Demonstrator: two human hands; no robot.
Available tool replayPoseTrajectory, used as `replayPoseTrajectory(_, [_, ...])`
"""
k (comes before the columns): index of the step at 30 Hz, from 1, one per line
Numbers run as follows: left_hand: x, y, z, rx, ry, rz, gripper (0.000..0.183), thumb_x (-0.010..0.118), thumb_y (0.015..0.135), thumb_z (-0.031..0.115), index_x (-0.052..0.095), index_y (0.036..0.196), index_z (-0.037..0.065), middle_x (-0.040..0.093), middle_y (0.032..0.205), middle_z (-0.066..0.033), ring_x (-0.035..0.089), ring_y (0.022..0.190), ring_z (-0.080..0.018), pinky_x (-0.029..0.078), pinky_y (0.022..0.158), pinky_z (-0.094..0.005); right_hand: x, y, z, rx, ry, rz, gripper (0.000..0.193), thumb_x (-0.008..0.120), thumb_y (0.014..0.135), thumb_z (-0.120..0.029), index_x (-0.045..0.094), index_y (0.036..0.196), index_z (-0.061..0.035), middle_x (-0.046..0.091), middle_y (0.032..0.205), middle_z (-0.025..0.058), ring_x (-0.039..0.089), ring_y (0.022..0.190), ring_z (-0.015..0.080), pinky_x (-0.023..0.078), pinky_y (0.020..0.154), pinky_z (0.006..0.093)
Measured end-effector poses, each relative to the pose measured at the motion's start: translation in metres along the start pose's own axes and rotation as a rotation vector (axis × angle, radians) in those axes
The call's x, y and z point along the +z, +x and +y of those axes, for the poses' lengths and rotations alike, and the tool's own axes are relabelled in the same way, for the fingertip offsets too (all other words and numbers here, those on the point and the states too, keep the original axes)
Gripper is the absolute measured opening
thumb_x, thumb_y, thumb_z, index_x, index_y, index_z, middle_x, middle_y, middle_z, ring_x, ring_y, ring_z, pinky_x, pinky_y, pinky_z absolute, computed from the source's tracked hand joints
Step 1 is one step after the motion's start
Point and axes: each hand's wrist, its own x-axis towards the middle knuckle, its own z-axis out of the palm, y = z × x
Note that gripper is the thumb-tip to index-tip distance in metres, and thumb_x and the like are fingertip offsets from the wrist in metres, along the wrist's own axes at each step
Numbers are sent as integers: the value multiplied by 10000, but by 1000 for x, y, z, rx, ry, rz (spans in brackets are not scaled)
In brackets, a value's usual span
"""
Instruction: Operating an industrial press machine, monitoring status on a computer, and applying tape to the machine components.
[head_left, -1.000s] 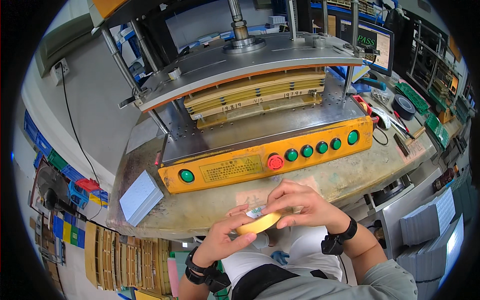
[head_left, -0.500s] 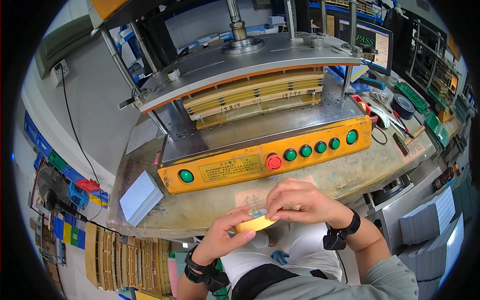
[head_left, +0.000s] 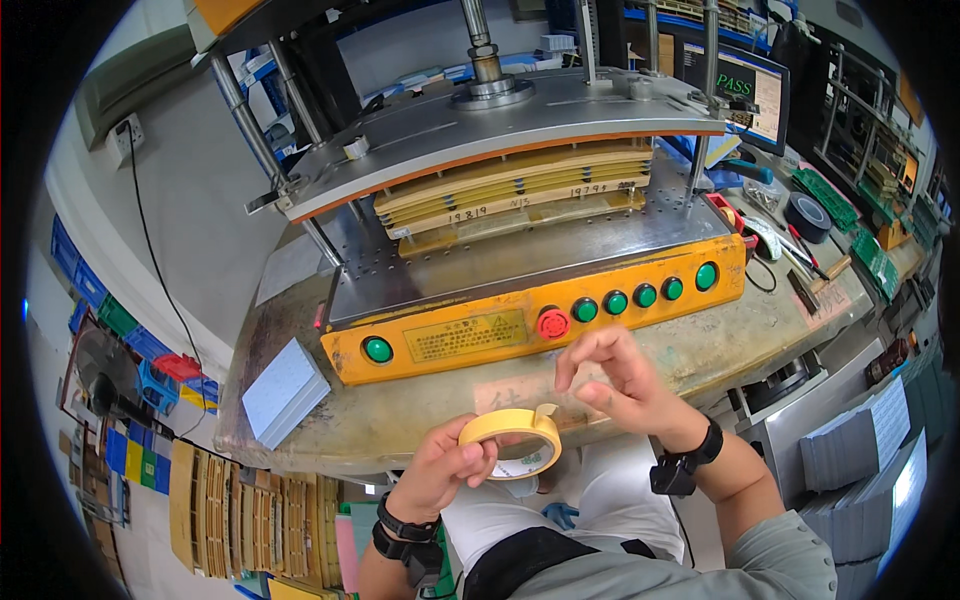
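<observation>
"Where is the tape (head_left: 500, 423) held?"

"Before the bench (head_left: 430, 402), between both hands; its left side is pinched by the left hand (head_left: 437, 470). The ring is tilted, spread widest from left to right."

"And the loose end (head_left: 545, 411)?"

"It is lifted at the rim's far right, nearest the right hand (head_left: 622, 385)."

"Is it touched?"

"No; the right hand is held apart, half open, with nothing seen between thumb and fingers."

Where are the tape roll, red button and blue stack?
Tape roll (head_left: 497, 424): head view, on the yellow outer band.
Red button (head_left: 553, 322): head view, on its round cap.
Blue stack (head_left: 280, 388): head view, on its top face.
</observation>
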Motion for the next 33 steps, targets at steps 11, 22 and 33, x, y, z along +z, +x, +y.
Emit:
replayPoseTrajectory(11, [-7, 3, 5, -7, -123, 24, 238, 541, 929, 190, 538, 1074, 2, 525, 835, -26, 485, 666, -89, 473, 727, -264, 13, 51, -52, -439, -962, -456, 194, 701, 787, -237, 613, 910, -116, 571, 921, 28, 537, 940, 210, 378, 837, 348])
replayPoseTrajectory(22, [33, 1, 26, 500, 925, 93, 332, 538, 908, 285, 556, 1040, -18, 555, 1091, -158, 515, 1059, -309, 353, 962, -378, 50, 66, -68, -432, -1302, -274, 157, 665, 688, -151, 609, 832, -117, 553, 772, 3, 556, 786, 192, 418, 740, 315])
replayPoseTrajectory(33, [18, 35, 58, 320, 877, -404, 517, 354, 930, 422, 576, 1173, 22, 613, 1178, -93, 483, 1206, -248, 151, 1099, -449, 26, 81, -78, -395, -1266, -140, 142, 696, 734, -144, 629, 855, -113, 590, 817, 6, 571, 824, 193, 433, 709, 318])
